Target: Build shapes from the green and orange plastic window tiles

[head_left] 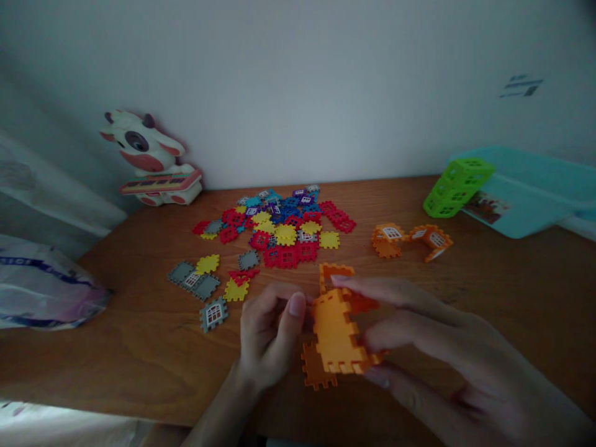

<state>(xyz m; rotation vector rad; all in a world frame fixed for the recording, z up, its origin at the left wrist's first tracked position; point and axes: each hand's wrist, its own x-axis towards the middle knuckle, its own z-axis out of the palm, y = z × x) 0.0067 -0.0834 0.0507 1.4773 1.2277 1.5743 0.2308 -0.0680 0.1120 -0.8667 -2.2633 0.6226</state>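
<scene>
Blue lettering on the plastic bag [44,285] is too blurred to read.

A brown wooden tabletop [116,347] carries a loose heap of red, blue, yellow and grey interlocking plastic tiles [274,226]. Back left: white toy cow [149,158]. Back right: green tile cube [456,186] touching a teal plastic box [526,192]. Left edge: white printed plastic bag [41,285].

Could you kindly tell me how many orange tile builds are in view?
2. One orange build is held between the left hand and right hand; the other orange build lies on the wooden table, right of the coloured tiles. More may be hidden among them.
</scene>
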